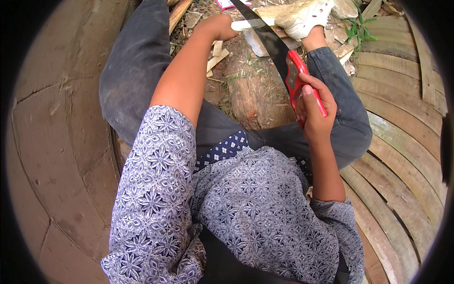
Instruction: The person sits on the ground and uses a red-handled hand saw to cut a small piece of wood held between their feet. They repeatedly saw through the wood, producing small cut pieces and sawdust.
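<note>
My right hand [316, 102] is wrapped round the red handle of a handsaw [274, 45]. The saw's dark blade slants up and to the left, its toothed edge on the left side. At the top, my left hand [218, 27] is closed on the end of a pale wooden strip [241, 25]. This strip runs to the right, and the blade crosses over it just beyond my left fingers. Whether the teeth touch the wood, I cannot tell. A white perforated shoe [305, 18] on my foot rests against the wood on the far side of the blade.
Between my legs lies a brown log [248, 90] on bare ground. Wood offcuts [217, 59] are scattered near my left wrist. Curved wooden slats [392, 128] fill the right side, with a green plant [362, 31] at their far end. A cracked brown surface [61, 142] spans the left.
</note>
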The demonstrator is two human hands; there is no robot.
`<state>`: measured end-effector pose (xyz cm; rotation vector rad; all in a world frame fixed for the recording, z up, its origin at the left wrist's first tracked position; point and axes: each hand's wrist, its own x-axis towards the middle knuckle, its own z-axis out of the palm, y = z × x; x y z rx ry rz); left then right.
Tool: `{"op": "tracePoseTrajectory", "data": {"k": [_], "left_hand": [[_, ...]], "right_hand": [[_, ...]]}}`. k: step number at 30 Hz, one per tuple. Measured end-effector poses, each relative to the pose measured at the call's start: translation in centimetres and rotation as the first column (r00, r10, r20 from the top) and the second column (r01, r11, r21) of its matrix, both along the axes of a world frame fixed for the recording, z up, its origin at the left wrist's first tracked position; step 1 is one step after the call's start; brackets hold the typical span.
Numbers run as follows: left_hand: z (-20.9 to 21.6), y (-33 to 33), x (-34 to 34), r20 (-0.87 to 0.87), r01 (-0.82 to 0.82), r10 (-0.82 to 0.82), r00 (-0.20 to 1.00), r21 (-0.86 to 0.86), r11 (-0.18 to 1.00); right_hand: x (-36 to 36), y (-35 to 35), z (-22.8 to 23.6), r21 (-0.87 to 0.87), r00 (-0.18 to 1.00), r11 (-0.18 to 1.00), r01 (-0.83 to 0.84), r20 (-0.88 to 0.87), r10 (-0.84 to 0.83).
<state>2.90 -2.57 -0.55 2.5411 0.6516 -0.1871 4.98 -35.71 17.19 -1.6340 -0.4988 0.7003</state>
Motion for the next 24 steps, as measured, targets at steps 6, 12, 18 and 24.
{"op": "tracePoseTrajectory", "data": {"k": [6, 12, 18, 24], "left_hand": [[0.9, -1.0, -0.8, -0.006, -0.051, 0.052, 0.999, 0.032, 0.998], [1.0, -0.9, -0.7, -0.018, -0.037, 0.038, 0.999, 0.041, 0.998], [1.8, -1.1, -0.8, -0.042, -0.068, 0.069, 0.997, 0.014, 0.998], [2.5, -1.6, -0.9, -0.064, -0.075, 0.078, 0.995, 0.05, 0.996]], "right_hand": [[-0.7, -0.9, 2.8, 0.121, 1.0, 0.993, 0.014, -0.01, -0.013], [1.4, 3.0, 1.4, -0.012, 0.996, 0.999, -0.045, 0.08, 0.046], [1.6, 4.9, 0.5, -0.056, 0.991, 0.994, -0.095, 0.087, 0.1], [1.8, 4.9, 0.8, -0.122, 0.958, 0.983, -0.137, 0.236, 0.163]]}}
